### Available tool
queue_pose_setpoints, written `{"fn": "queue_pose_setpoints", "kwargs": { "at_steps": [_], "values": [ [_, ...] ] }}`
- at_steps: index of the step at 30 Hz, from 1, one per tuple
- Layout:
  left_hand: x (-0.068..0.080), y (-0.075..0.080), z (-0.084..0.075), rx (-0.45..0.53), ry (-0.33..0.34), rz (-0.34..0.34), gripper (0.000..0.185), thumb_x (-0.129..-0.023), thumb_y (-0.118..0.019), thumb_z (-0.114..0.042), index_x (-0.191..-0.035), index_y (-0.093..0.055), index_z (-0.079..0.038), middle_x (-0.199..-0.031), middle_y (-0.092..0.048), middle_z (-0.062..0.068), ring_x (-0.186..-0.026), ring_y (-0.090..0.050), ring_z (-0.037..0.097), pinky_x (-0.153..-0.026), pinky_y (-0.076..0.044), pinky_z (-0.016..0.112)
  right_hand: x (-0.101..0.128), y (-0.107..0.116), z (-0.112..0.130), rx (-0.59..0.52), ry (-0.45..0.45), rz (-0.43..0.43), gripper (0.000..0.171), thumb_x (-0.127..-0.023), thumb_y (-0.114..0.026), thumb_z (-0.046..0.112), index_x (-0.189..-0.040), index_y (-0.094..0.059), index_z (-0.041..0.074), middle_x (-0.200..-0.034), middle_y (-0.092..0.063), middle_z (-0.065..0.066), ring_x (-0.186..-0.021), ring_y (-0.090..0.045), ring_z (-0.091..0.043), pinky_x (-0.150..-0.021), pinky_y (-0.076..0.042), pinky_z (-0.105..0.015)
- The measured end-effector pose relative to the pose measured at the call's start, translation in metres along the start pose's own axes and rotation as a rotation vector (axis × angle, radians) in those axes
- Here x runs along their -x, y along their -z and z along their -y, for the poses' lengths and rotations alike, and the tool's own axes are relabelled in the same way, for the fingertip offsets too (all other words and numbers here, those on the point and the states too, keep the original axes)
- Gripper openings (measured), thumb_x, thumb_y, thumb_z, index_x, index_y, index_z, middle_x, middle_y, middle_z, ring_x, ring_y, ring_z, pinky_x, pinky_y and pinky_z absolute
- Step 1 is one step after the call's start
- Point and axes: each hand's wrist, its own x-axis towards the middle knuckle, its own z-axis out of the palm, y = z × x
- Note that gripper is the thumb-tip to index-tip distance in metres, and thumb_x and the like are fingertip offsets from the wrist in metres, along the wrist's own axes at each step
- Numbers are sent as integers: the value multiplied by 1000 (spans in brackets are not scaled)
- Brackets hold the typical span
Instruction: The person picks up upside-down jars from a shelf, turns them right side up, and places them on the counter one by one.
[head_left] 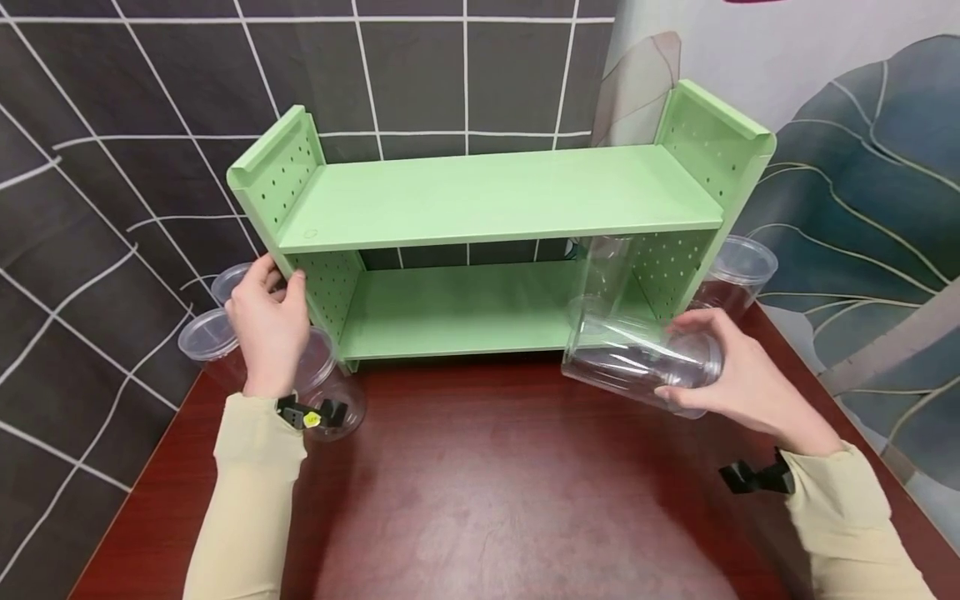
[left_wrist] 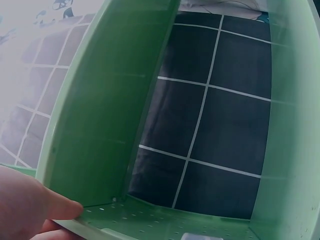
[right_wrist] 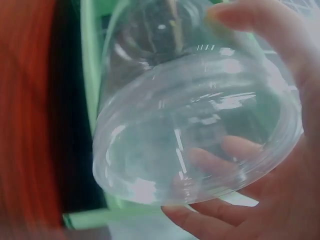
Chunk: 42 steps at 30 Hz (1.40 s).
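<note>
A green two-tier shelf rack (head_left: 480,200) with perforated side panels stands on the table. My left hand (head_left: 270,321) grips the front edge of its left side panel, thumb on one face and fingers behind; the left wrist view shows the thumb (left_wrist: 65,206) on that edge. My right hand (head_left: 738,375) holds a clear lidded plastic jar (head_left: 630,358) round its lid end. That jar lies tilted nearly sideways, its base toward the lower tier (head_left: 457,308). In the right wrist view, the clear lid (right_wrist: 195,135) faces the camera. Another clear jar (head_left: 606,267) stands at the lower tier's right end.
Several clear lidded jars, including one jar (head_left: 210,337) at the far left and one jar (head_left: 330,392) near my left wrist, stand left of the rack. A further jar (head_left: 738,267) stands to its right. Behind is a dark tiled-pattern wall (head_left: 420,75); the table (head_left: 480,483) is reddish brown.
</note>
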Motion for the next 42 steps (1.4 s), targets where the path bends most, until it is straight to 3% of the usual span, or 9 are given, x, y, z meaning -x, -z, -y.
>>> {"fn": "queue_pose_setpoints", "kwargs": {
  "at_steps": [7, 11, 14, 18, 21, 23, 27, 33, 42],
  "values": [
    [0, 0, 1, 10, -3, -6, 31, -100, -63, -13, -130, -70, -8, -119, -71, 11, -99, -73, 26, -84, -58, 27, 9, 26, -4, 81, -92, -26, 84, -66, -96, 19, -135, -48, 14, -119, -59, -11, -90, -54, -11, -71, -43, -14],
    [0, 0, 2, 10, -1, -5, 32, -100, -63, -13, -130, -70, -8, -120, -71, 12, -99, -72, 26, -85, -58, 29, 11, 38, -7, 117, -90, -54, 86, -67, -97, 22, -141, -52, 14, -126, -57, -15, -100, -52, -22, -75, -38, -20],
    [0, -1, 1, 11, -7, -8, 31, -100, -63, -13, -130, -70, -8, -120, -71, 12, -99, -72, 27, -85, -58, 29, 13, 47, -9, 118, -124, -67, 95, -69, -96, 24, -149, -45, 14, -135, -52, -21, -108, -53, -30, -73, -36, -14],
    [1, -1, 1, 8, -22, -11, 30, -99, -63, -12, -129, -71, -8, -119, -71, 12, -99, -73, 27, -85, -58, 28, 12, 60, -11, 114, -207, -63, 102, -71, -95, 26, -151, -34, 8, -134, -49, -28, -112, -54, -46, -63, -37, -4],
    [1, -2, 1, 2, -28, -13, 30, -99, -63, -11, -127, -71, -7, -118, -72, 12, -98, -73, 26, -85, -58, 28, 8, 69, -12, 192, -241, -46, 101, -71, -95, 35, -146, -36, 3, -128, -49, -32, -109, -50, -50, -63, -46, -18],
    [1, -2, 1, -3, -31, -16, 29, -99, -63, -11, -127, -71, -7, -117, -72, 12, -97, -73, 26, -85, -58, 28, 4, 73, -14, 251, -247, -29, 101, -71, -94, 42, -144, -38, -1, -126, -48, -32, -107, -48, -50, -66, -54, -39],
    [1, -3, 3, -11, -32, -24, 29, -99, -63, -12, -127, -71, -6, -117, -72, 13, -97, -73, 27, -85, -58, 27, -10, 78, -28, 356, -221, 15, 103, -71, -91, 48, -143, -43, -7, -131, -41, -35, -111, -41, -54, -77, -45, -73],
    [-1, -2, 5, -51, -30, -5, 30, -100, -62, -15, -127, -71, -8, -118, -72, 12, -96, -73, 27, -82, -60, 31, -29, 76, -53, 381, -225, 85, 107, -73, -90, 49, -145, -38, -12, -133, -38, -38, -116, -38, -57, -86, -39, -78],
    [-1, 1, 6, -90, -87, -12, 28, -99, -65, -14, -125, -71, -5, -113, -73, 14, -90, -74, 29, -82, -59, 43, -37, 72, -57, 327, -250, 6, 120, -72, -89, 54, -150, -28, -13, -138, -36, -41, -122, -34, -58, -93, -34, -78]
  ]
}}
